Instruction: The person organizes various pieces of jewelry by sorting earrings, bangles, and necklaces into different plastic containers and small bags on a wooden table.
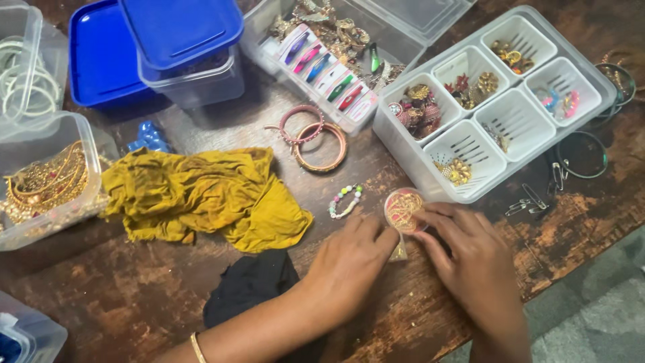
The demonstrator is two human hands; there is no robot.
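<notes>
Item: small round case (403,210), clear, pink-rimmed, gold jewellery inside. It is lying flat with its round face turned up toward the camera; being circular, it is showing no long axis. It is sitting on the wooden counter (134,296), just in front of the white compartment tray (430,176). Left hand (349,265) is curling its fingertips against the case's lower left edge; right hand (474,265) is pinching the right edge. Nearby: beaded bracelet (345,200), yellow cloth (201,195).
</notes>
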